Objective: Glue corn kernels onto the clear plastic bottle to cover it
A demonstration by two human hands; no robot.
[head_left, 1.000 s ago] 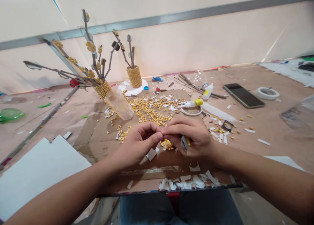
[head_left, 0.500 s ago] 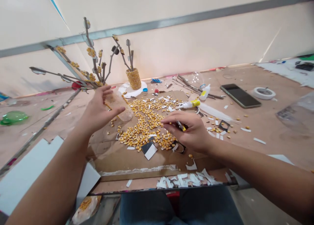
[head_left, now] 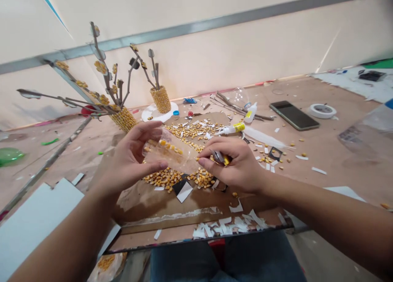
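Observation:
My left hand [head_left: 135,157] is wrapped around a clear plastic cup-like piece [head_left: 182,157], tilted on its side, with a row of corn kernels stuck along it. My right hand [head_left: 236,163] is beside its right end, thumb and forefinger pinched on what looks like a single corn kernel [head_left: 197,159]. Tucked in the same palm is a small grey and yellow tool [head_left: 220,157], whose kind is partly hidden. Beneath both hands lies a spread of loose corn kernels [head_left: 166,178] on cardboard [head_left: 138,204].
Behind my left hand stands a kernel-covered pot [head_left: 123,119] with branches; a smaller one [head_left: 161,99] sits farther back on a white disc. Glue bottles [head_left: 235,128], a phone [head_left: 294,115] and a tape roll [head_left: 323,110] lie to the right. Paper scraps [head_left: 215,228] line the front edge.
My left hand has brought the plastic piece right and nearer to me, close to my right fingertips. The view has shifted slightly, uncovering the larger pot. My right hand keeps its pinch.

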